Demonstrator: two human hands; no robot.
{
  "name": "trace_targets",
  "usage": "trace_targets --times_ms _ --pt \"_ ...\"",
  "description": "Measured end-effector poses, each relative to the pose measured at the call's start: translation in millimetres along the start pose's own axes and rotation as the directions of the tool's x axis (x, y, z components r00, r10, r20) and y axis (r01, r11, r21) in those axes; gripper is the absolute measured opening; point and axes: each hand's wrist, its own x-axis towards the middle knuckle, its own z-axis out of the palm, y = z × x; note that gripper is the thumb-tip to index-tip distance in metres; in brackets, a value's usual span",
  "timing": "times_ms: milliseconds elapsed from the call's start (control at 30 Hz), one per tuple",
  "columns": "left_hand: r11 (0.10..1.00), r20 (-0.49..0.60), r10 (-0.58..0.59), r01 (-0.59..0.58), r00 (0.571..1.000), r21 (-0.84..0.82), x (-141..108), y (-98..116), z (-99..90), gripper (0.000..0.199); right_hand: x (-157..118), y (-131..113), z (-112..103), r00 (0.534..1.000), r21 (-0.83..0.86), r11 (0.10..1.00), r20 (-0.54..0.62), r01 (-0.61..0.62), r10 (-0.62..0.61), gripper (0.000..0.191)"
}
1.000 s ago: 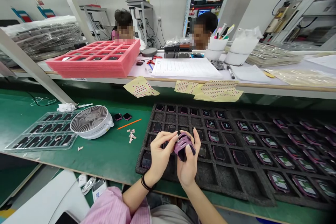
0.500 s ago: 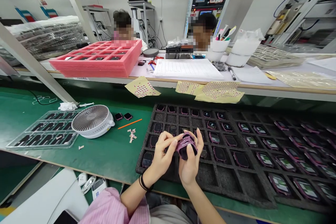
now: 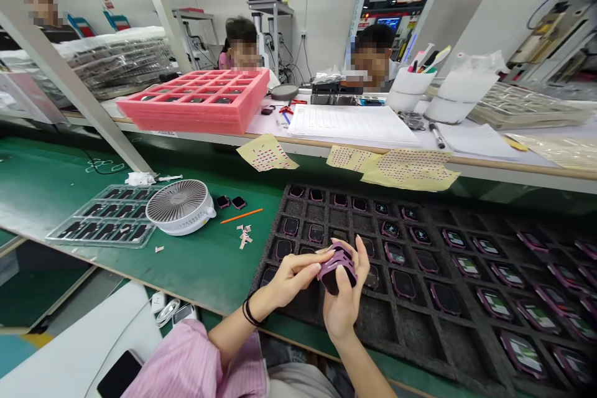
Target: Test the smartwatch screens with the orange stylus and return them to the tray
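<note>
A purple-framed smartwatch body (image 3: 336, 278) with a dark screen is between my two hands, above the black foam tray. My right hand (image 3: 344, 305) is closed round it, thumb across the screen. It appears to be stacked with another purple watch frame (image 3: 342, 255), though the fingers partly cover this. The fingertips and thumb of my left hand (image 3: 298, 273) pinch at the left edge of the stack. Beneath and around my hands, the foam tray (image 3: 420, 339) holds rows of similar purple watch bodies, some with lit screens.
Left of the tray are an orange stick (image 3: 241, 216), small white pieces (image 3: 244, 237), two watch bodies (image 3: 231, 201), a white fan (image 3: 180, 208) and a clear tray (image 3: 100, 242) of black parts. Pink foam (image 3: 196, 117) and papers (image 3: 349, 124) occupy the shelf. Co-workers sit behind it.
The view has swung left, so the scene sits further right and another person appears at the far left. Both hands keep their hold on the watch body, with little visible movement.
</note>
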Motion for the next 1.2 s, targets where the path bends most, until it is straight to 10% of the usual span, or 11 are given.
trace_targets --times_ms 200,333,467,767,933,1200 --pt "0.974 0.083 -0.055 0.035 0.995 0.224 -2 9 -35.8 0.057 7 1 3 0.989 0.052 0.989 0.075 -0.135 0.131 0.056" --pt "0.687 -0.417 -0.002 0.304 0.909 0.660 0 1 -108.1 0.032 10 -2 2 0.982 0.098 0.979 0.081 -0.177 0.169 0.054" --pt "0.407 -0.551 -0.077 0.531 0.831 0.743 -1 -20 -161.6 0.023 10 -1 1 0.982 0.128 0.974 0.057 -0.186 0.180 0.052" --pt "0.405 -0.539 -0.120 0.537 0.834 0.740 10 -23 -173.6 0.012 13 -2 1 0.984 0.184 0.967 0.052 -0.176 0.170 0.049" --pt "0.601 -0.555 -0.049 0.468 0.831 0.648 20 2 -147.8 0.013 18 -2 3 0.981 0.249 0.949 0.063 -0.195 0.185 0.047" --pt "0.961 -0.271 0.051 0.027 0.961 0.276 22 41 -9.7 0.024 16 -3 4 0.981 0.203 0.961 0.003 -0.190 0.193 0.053"
